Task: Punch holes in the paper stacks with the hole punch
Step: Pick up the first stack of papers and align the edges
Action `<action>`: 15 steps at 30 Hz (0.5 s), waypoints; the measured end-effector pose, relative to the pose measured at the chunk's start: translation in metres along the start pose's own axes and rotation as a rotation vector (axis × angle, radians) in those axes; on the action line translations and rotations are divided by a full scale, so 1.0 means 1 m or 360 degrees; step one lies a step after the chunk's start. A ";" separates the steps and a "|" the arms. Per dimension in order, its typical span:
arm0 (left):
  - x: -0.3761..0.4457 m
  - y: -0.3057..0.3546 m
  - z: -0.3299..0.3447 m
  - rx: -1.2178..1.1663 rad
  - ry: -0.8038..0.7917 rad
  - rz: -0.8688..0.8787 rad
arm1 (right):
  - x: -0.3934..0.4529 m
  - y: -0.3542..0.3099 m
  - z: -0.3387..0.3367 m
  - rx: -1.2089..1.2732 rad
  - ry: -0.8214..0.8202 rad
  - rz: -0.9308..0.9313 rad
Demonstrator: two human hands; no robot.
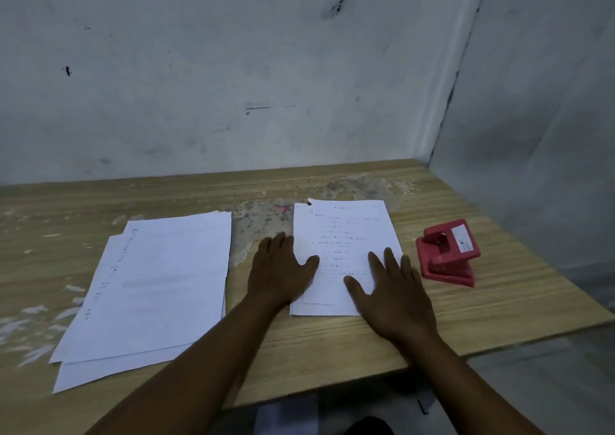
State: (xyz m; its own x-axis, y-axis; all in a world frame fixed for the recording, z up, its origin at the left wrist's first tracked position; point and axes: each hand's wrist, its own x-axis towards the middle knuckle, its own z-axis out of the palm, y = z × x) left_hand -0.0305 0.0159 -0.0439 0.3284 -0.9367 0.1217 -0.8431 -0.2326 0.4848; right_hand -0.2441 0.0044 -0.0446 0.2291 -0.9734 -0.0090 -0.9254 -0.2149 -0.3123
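A small stack of printed white sheets (346,231) lies in the middle of the wooden table (332,344), its sheets slightly out of line. My left hand (279,268) rests flat on the stack's left edge, thumb on the paper. My right hand (392,288) lies flat on the stack's lower right part, fingers spread. A red hole punch (447,253) stands on the table just right of the stack, untouched. A larger loose pile of white sheets (146,288) lies to the left, fanned unevenly.
The table sits in a corner: a grey stained wall (233,68) runs along its far edge and another wall (539,135) along the right. The tabletop veneer is worn behind the stacks (359,185). The table's near edge runs diagonally below my arms.
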 end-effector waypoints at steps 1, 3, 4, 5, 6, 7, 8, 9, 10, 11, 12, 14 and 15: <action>0.004 0.003 -0.002 -0.0049 -0.0025 -0.0064 | 0.000 0.000 0.000 -0.0002 0.0003 -0.0003; 0.013 0.012 -0.009 -0.0219 -0.0057 -0.0262 | 0.001 0.000 0.000 -0.0008 0.0009 -0.0008; 0.019 0.016 -0.012 -0.0312 -0.0076 -0.0397 | 0.001 0.001 0.000 -0.0008 0.0009 -0.0006; 0.023 0.021 -0.016 -0.0436 -0.0112 -0.0528 | 0.001 0.001 0.000 -0.0007 0.0010 -0.0005; 0.026 0.025 -0.021 -0.0589 -0.0172 -0.0627 | 0.000 0.001 0.001 -0.0004 0.0011 -0.0005; 0.030 0.028 -0.024 -0.0734 -0.0233 -0.0679 | 0.000 0.001 0.001 -0.0001 0.0013 -0.0004; 0.034 0.030 -0.024 -0.0866 -0.0281 -0.0700 | -0.001 0.001 0.001 0.0002 0.0017 -0.0006; 0.035 0.033 -0.026 -0.0967 -0.0319 -0.0707 | -0.001 0.001 0.000 0.0003 0.0021 -0.0009; 0.034 0.038 -0.030 -0.1027 -0.0346 -0.0704 | -0.001 0.002 0.000 0.0006 0.0024 -0.0011; 0.033 0.041 -0.032 -0.1042 -0.0359 -0.0708 | 0.000 0.001 0.000 0.0005 0.0027 -0.0014; 0.035 0.041 -0.033 -0.1061 -0.0370 -0.0719 | 0.000 0.001 0.000 0.0000 0.0029 -0.0018; 0.035 0.045 -0.036 -0.1088 -0.0422 -0.0718 | 0.000 0.001 0.000 0.0012 0.0032 -0.0020; 0.034 0.048 -0.037 -0.1112 -0.0436 -0.0728 | 0.000 0.001 0.001 0.0013 0.0032 -0.0022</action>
State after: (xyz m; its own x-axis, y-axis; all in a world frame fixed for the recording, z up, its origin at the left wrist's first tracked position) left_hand -0.0436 -0.0178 0.0157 0.3811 -0.8416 -0.3827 -0.1711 -0.4710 0.8654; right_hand -0.2445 0.0038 -0.0454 0.2358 -0.9717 0.0148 -0.9195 -0.2280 -0.3203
